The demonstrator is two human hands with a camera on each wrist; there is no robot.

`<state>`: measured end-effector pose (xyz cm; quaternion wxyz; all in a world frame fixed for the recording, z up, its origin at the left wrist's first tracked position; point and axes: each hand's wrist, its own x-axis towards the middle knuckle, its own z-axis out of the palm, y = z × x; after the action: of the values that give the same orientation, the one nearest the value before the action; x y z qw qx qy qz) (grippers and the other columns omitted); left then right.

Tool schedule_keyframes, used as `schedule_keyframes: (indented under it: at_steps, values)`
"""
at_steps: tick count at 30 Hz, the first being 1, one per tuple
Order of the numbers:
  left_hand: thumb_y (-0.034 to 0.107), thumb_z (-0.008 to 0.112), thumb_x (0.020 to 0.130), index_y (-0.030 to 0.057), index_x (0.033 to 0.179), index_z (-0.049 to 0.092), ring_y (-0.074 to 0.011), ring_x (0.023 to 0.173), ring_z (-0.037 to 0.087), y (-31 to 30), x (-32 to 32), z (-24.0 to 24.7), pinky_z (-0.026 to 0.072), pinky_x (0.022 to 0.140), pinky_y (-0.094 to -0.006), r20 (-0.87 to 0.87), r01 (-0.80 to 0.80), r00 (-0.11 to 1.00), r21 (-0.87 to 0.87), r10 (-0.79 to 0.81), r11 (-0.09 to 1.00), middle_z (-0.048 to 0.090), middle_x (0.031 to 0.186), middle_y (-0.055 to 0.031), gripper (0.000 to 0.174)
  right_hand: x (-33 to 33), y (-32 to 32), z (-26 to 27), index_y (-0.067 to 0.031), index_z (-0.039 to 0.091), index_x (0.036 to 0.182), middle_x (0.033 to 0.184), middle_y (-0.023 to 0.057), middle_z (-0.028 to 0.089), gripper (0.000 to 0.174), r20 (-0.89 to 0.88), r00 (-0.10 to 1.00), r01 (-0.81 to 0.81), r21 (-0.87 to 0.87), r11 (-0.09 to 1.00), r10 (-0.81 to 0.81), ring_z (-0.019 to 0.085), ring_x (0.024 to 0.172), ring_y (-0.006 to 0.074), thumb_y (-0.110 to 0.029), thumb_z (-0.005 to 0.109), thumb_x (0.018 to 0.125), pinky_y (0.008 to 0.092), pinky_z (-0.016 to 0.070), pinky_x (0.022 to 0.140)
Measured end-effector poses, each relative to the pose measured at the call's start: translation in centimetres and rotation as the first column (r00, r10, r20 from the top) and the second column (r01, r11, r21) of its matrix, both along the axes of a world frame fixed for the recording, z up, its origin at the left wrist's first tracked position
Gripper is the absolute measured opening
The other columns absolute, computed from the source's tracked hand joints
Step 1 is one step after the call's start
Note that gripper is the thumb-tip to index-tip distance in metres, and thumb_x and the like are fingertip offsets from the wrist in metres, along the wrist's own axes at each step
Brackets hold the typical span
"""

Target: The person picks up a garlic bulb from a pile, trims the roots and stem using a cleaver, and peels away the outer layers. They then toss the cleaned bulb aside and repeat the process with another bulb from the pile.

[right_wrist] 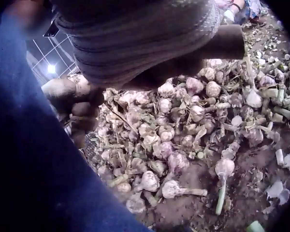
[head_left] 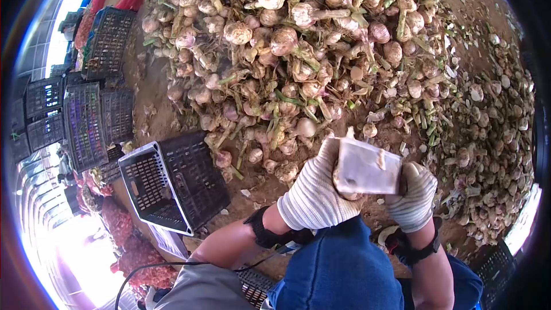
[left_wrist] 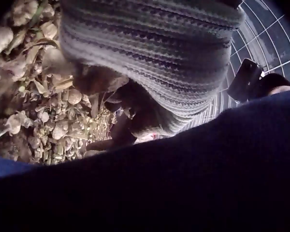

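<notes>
Both hands wear off-white knitted gloves and meet over the person's knees. In the head view the right hand (head_left: 417,198) grips the handle of a cleaver, whose broad, smeared metal blade (head_left: 367,167) reaches left to the other hand. A dark round handle end (right_wrist: 227,42) sticks out past the right glove in the right wrist view. The left hand (head_left: 315,192) curls around a garlic bulb (head_left: 349,196), mostly hidden behind the blade and the fingers. Close in front of both hands lies a large heap of garlic (head_left: 270,40) with stalks on.
A black plastic crate (head_left: 189,183) lies tipped beside the left arm. More crates (head_left: 86,117) are stacked farther left, near red net sacks (head_left: 140,247). Cut garlic (head_left: 488,155) covers the ground at right. Another person's hand (right_wrist: 228,17) shows at the right wrist view's top.
</notes>
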<state>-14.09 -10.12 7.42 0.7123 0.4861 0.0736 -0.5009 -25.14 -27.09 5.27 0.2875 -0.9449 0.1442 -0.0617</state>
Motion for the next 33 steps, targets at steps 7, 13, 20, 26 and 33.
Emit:
schedule_keyframes:
  at_steps: [7,13,20,26,33]
  values:
    - [0.042,0.046,0.096,0.0079,0.127,0.048,-0.0141,0.097,0.058,-0.4,0.6,-1.2,0.0466,0.092,-0.0320,-0.371,-0.168,0.928,-0.431,-0.005,0.887,0.061,0.102,-0.0037,0.046,-2.1,1.6,-0.2,-0.0002,0.063,0.086,0.071,0.0031,0.063,0.009,-0.148,0.934,0.342,0.633,0.694,-0.326,0.057,0.063,0.0077,0.001,0.058,0.078,0.0228,0.0462,0.058]
    - [0.036,0.053,0.094,0.0060,0.129,0.050,-0.0181,0.096,0.061,0.7,-1.3,-5.2,0.0520,0.084,-0.0320,-0.305,-0.129,0.952,-0.415,-0.004,0.901,0.060,0.116,-0.0088,0.046,-0.3,2.7,2.3,-0.0070,0.052,0.066,0.057,0.0128,0.046,0.022,-0.101,0.989,-0.079,0.272,0.959,0.110,0.045,0.049,0.0353,-0.023,0.066,0.060,0.0440,0.0362,0.048]
    - [0.043,0.055,0.091,0.0103,0.121,0.055,-0.0172,0.075,0.065,-0.8,0.1,-2.0,0.0559,0.066,-0.0355,-0.770,-0.418,0.630,-0.227,0.100,0.880,0.067,0.092,-0.0053,0.044,1.0,2.4,3.1,-0.0081,0.048,0.061,0.056,0.0114,0.046,0.016,-0.037,0.970,-0.232,0.167,0.958,0.241,0.048,0.052,0.0347,-0.014,0.063,0.062,0.0448,0.0375,0.049]
    - [0.047,0.055,0.090,0.0107,0.124,0.053,-0.0189,0.073,0.064,-0.8,0.1,-2.5,0.0552,0.067,-0.0370,-0.855,-0.434,0.519,-0.251,0.012,0.866,0.064,0.086,-0.0056,0.050,1.0,2.0,2.3,-0.0075,0.051,0.062,0.055,0.0105,0.045,0.014,0.049,0.976,-0.217,0.117,0.969,0.213,0.048,0.051,0.0330,-0.014,0.064,0.063,0.0434,0.0378,0.048]
    - [0.044,0.057,0.089,0.0075,0.124,0.053,-0.0250,0.086,0.063,-0.6,-0.2,-3.5,0.0524,0.082,-0.0430,-0.915,-0.542,0.372,-0.351,-0.156,0.764,0.064,0.090,-0.0090,0.051,0.8,1.6,0.9,-0.0079,0.048,0.060,0.053,0.0112,0.044,0.016,0.043,0.989,-0.145,0.027,0.989,0.144,0.046,0.047,0.0332,-0.008,0.063,0.067,0.0435,0.0368,0.046]
